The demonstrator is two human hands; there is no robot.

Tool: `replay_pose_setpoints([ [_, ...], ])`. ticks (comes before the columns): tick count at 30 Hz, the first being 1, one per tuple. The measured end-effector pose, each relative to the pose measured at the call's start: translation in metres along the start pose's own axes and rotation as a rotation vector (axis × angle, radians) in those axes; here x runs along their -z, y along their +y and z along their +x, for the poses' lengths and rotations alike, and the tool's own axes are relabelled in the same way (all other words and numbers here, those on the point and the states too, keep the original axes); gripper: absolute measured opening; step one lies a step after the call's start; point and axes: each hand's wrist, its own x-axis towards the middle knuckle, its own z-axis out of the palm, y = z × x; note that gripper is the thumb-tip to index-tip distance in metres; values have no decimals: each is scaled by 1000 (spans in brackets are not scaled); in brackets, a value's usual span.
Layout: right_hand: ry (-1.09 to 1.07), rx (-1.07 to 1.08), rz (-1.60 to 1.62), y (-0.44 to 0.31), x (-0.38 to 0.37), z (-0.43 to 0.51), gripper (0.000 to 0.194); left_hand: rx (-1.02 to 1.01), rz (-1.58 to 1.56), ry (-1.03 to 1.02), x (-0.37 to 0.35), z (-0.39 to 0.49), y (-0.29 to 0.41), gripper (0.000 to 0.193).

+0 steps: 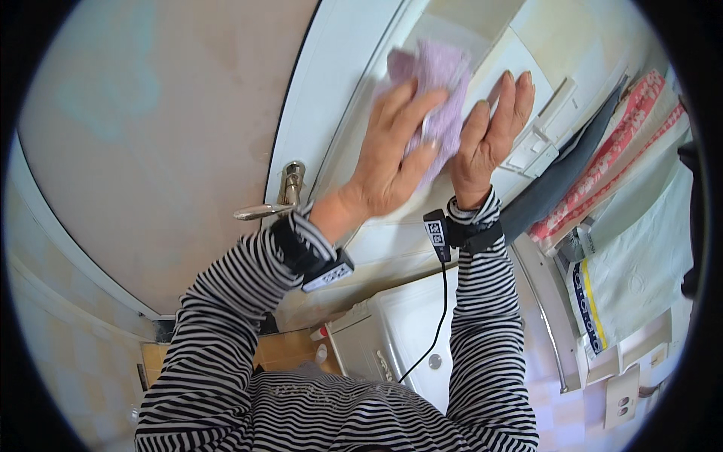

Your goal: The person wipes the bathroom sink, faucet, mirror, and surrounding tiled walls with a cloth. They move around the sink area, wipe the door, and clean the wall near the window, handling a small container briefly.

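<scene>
My left hand (390,152) holds a crumpled purple cloth (443,73) with spread fingers, against the pale surface beside the white door frame (344,62). To its right, my right hand (488,141) holds nothing. Its fingers point up and away, slightly apart, at a white panel (522,65) on the wall; whether the palm touches it I cannot tell. Part of the cloth lies close to the right wrist, and the left fingers hide some of it.
A metal door handle (291,186) sticks out near my left forearm. Towels (607,152) hang on the right, near a white wall fitting (534,147). Below is a white sink (421,322) on a cabinet. A black cable (438,333) hangs from my right wrist device.
</scene>
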Motion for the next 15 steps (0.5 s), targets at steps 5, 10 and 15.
replay_pose_setpoints([
  [5,-71,137,-13,-2,0,-1,49,124,-85,-32,11,-55,6,53],
  [10,-89,162,-27,-1,0,-2,50,67,-24,-56,14,-24,-12,55],
  [15,-75,179,-28,1,-1,-3,48,-144,-116,-75,9,78,-36,54],
])
